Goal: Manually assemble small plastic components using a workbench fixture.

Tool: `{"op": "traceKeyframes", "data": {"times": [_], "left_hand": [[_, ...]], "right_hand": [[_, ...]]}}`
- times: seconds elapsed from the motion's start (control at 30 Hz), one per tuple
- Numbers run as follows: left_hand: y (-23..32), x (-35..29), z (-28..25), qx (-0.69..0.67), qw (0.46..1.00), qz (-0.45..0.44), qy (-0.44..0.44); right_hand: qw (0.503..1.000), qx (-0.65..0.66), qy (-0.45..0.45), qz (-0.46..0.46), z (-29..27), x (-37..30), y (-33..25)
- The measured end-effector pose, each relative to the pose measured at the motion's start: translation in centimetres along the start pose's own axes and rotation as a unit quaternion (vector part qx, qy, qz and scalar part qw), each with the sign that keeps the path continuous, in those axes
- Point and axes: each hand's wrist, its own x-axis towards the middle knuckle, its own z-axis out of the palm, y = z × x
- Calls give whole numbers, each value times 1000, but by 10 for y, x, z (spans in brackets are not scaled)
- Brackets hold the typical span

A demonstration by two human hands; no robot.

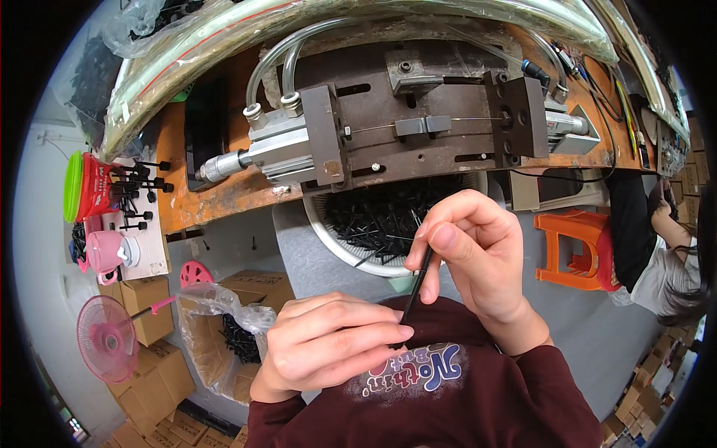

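A thin black rod (417,290) slants between my two hands in front of my chest. My right hand (478,257) pinches its upper end between thumb and fingers. Around its lower end, the fingers of my left hand (328,345) are closed, hiding part of it. Beyond my hands, a white basket (321,231) holds many similar black pieces (373,213). Above that, on the bench, stands a dark metal fixture (418,160) with an air cylinder at each side. A small grey block (423,125) sits at its middle, with thin metal rods on either side.
Clear air hoses (272,63) loop over the wooden bench (179,201). At left are a pink fan (107,338), a pink jug (104,250), cartons (153,373) and a plastic-lined box (198,336) of black parts. An orange stool (571,246) and another person (665,269) are at right.
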Motion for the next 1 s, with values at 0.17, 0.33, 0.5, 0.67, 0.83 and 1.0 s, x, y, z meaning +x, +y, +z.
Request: {"op": "traceKeyframes", "data": {"times": [0.17, 0.33, 0.5, 0.67, 0.83, 1.0], "left_hand": [[-2, 2, -2, -12, 1000, -3, -13], [-3, 2, -1, -19, 1000, -11, -21], [0, 1, -20, 28, 1000, -5, -9], [21, 41, -113, 352, 913, 77, 190], [21, 110, -234, 500, 764, 150, 379], [18, 195, -336, 577, 682, 83, 442]], "right_hand": [[1000, 2, 10, 9, 0, 0, -2], [1000, 4, 12, 19, -2, 2, -2], [999, -38, 19, 10, 3, 4, 0], [988, -131, 75, -30, -6, 6, 9], [980, -162, 116, -21, -13, -2, 21], [969, -185, 164, 0, -20, -13, 30]]}}
